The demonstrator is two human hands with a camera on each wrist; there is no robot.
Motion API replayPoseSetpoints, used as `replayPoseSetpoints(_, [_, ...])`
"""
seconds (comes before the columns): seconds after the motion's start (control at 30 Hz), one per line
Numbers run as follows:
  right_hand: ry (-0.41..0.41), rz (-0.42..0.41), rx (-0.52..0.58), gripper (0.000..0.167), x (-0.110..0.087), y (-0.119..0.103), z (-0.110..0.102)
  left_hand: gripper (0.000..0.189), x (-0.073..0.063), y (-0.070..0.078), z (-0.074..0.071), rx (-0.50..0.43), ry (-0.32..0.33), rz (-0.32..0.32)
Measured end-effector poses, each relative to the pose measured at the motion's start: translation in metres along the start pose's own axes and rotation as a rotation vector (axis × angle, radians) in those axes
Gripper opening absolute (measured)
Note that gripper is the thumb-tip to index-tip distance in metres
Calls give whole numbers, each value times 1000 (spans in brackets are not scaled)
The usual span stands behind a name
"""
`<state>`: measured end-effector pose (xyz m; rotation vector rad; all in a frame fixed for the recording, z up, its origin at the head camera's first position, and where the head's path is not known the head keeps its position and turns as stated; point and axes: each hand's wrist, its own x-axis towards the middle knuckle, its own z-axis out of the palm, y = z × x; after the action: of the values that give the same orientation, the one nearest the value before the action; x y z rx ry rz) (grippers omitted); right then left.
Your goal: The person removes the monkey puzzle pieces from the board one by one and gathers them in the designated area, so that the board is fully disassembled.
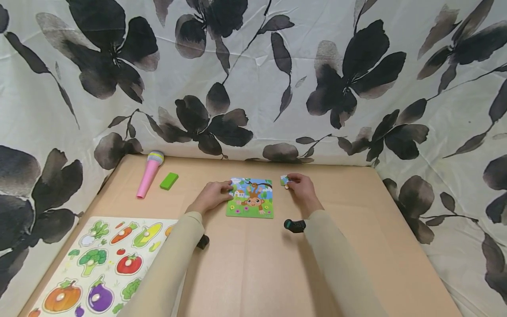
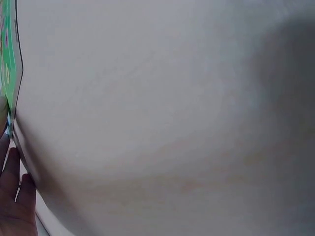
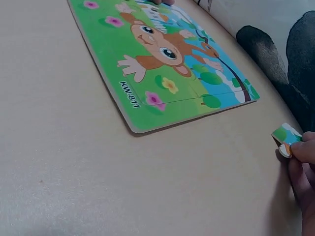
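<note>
Green and blue, the monkey puzzle board (image 1: pixel 250 199) lies flat on the desk (image 1: pixel 245 264). The left hand (image 1: pixel 211 195) touches its left edge, thumb and forefinger spread apart; the right hand (image 1: pixel 303 190) pinches a small puzzle piece (image 1: pixel 283 180) to the right of the board, not touching it. Further left lie a pink microphone (image 1: pixel 149 175), a green block (image 1: pixel 169 181) and a vegetable board (image 1: pixel 111 254).

One left hand (image 1: pixel 211 195), one right hand (image 1: pixel 305 192), two sleeves (image 1: pixel 168 259), one monkey puzzle (image 1: pixel 245 210), one microphone (image 1: pixel 148 177), one green block (image 1: pixel 169 181), one vegetable board (image 1: pixel 112 281), one table (image 1: pixel 245 268), and at least one loose piece (image 3: pixel 288 133), partly covered.
</note>
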<state>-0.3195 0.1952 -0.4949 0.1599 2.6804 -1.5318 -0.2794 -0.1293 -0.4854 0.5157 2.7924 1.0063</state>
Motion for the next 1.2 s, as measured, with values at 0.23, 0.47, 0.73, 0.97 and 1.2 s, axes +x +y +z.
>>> replayPoseSetpoints(0.23, [33,-29,-109,28,-2,-2,2,38,1,-1,1,0,0,-1])
replayPoseSetpoints(0.47, [34,-35,-132,27,-4,-3,4,38,1,-2,1,4,-2,-3])
replayPoseSetpoints(0.73, [47,-59,-160,28,-3,-2,5,38,0,-3,1,-5,-7,-10])
replayPoseSetpoints(0.97, [46,-81,-180,27,-3,-5,8,37,-1,-2,2,-10,16,20])
replayPoseSetpoints(1.2, [35,-131,-162,28,-7,-17,19,36,-1,-3,3,-5,24,30])
